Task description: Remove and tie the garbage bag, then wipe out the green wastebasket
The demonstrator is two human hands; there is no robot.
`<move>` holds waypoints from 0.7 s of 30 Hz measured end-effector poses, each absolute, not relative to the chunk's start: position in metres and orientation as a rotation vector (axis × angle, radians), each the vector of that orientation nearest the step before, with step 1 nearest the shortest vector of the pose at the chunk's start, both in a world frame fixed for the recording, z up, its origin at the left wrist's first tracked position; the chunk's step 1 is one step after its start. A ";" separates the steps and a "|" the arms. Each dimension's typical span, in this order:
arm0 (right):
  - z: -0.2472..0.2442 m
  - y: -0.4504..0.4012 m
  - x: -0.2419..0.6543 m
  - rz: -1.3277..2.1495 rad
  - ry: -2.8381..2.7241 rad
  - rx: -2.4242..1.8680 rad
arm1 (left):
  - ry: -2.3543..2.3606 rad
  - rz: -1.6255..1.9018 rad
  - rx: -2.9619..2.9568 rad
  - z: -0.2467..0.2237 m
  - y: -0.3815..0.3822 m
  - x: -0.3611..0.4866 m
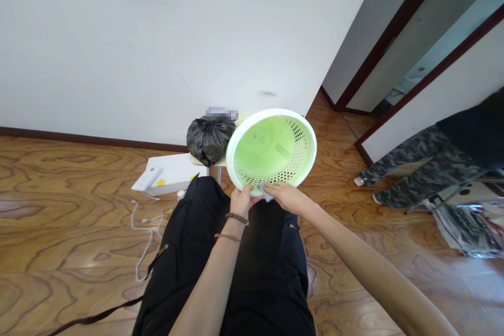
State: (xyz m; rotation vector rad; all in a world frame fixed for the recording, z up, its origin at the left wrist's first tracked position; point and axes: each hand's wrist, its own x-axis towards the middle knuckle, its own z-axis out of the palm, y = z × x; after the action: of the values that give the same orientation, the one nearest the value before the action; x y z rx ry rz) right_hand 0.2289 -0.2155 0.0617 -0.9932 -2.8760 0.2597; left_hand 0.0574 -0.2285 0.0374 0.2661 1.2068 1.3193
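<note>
A round plastic basket [263, 143], pale green inside with a white rim and holes in its wall, is tilted with its opening toward me above my knees. My left hand [241, 201] is closed on the near rim, thumb over the edge. Beside it my right hand [286, 196] presses a small light-grey cloth [265, 191] against the near rim, its fingers closed over the cloth. Part of the cloth is hidden under those fingers.
A black plastic bag [210, 139] sits on a small stool [196, 159] against the wall. On the wooden floor lie a white box [177, 170] and a white cable [147, 244]. To the right, a person in camouflage trousers [425, 165] stands near a doorway.
</note>
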 end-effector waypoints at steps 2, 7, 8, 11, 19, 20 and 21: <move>0.064 -0.218 0.233 0.182 -2.899 -1.041 | 1.193 1.327 0.258 0.038 -0.229 0.058; 0.073 -0.232 0.232 -0.131 -2.689 -1.483 | 1.144 1.366 0.244 0.040 -0.229 0.063; 0.073 -0.234 0.230 -0.164 -2.645 -1.521 | 1.132 1.372 0.247 0.041 -0.229 0.063; 0.072 -0.235 0.224 -0.144 -2.554 -1.514 | 1.124 1.373 0.259 0.043 -0.228 0.062; 0.091 -0.213 0.236 -0.282 -2.413 -1.596 | 1.224 1.334 0.307 0.039 -0.224 0.066; 0.091 -0.213 0.238 -0.285 -2.473 -1.595 | 1.233 1.333 0.291 0.038 -0.224 0.067; 0.089 -0.214 0.238 -0.264 -2.551 -1.575 | 1.230 1.330 0.265 0.038 -0.225 0.067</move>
State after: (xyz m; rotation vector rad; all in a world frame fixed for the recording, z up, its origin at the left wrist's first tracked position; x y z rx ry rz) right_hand 0.2382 -0.2136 0.0889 -1.5755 -2.5506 -0.2642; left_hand 0.0674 -0.2251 0.0381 0.2655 1.2298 1.3303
